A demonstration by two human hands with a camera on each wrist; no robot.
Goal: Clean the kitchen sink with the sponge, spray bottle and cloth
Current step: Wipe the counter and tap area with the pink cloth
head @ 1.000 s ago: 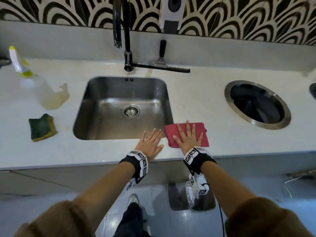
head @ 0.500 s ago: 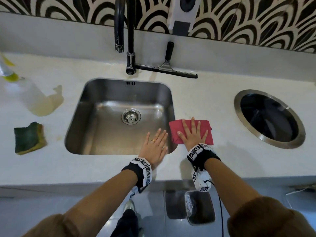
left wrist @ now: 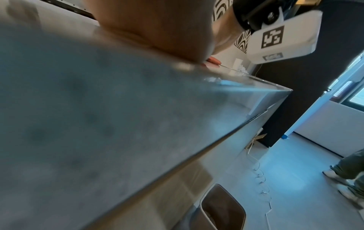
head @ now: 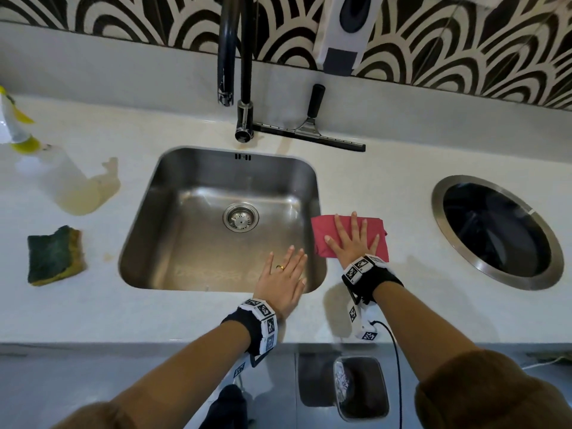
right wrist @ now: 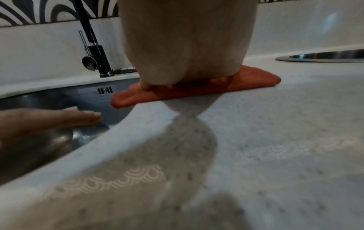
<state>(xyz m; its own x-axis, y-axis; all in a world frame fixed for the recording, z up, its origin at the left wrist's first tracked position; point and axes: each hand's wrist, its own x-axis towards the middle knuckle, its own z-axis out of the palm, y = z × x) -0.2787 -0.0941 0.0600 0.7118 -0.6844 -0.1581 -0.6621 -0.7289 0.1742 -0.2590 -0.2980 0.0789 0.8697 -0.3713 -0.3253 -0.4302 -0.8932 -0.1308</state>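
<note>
A steel sink (head: 173,230) is set into the pale worktop. Just right of it lies a folded red cloth (head: 325,230) (right wrist: 197,90), and my right hand (head: 351,239) lies flat on it with fingers spread. My left hand (head: 283,283) rests flat over the sink's near right rim, fingers straight and reaching over the basin (right wrist: 82,116). Left of the sink lies a green and yellow sponge (head: 54,255). A clear spray bottle (head: 52,168) with a yellow trigger stands at the far left.
A black tap (head: 244,88) rises behind the sink, with a squeegee (head: 312,131) lying against the backsplash. A round steel-rimmed opening (head: 495,230) sits in the worktop at the right. A bin (head: 362,388) stands on the floor below. Another person's legs (left wrist: 346,171) show at the right.
The head view has shifted forward over the worktop. Both hands stay flat; the left hand now reaches further over the sink's rim. The cloth stays under the right hand.
</note>
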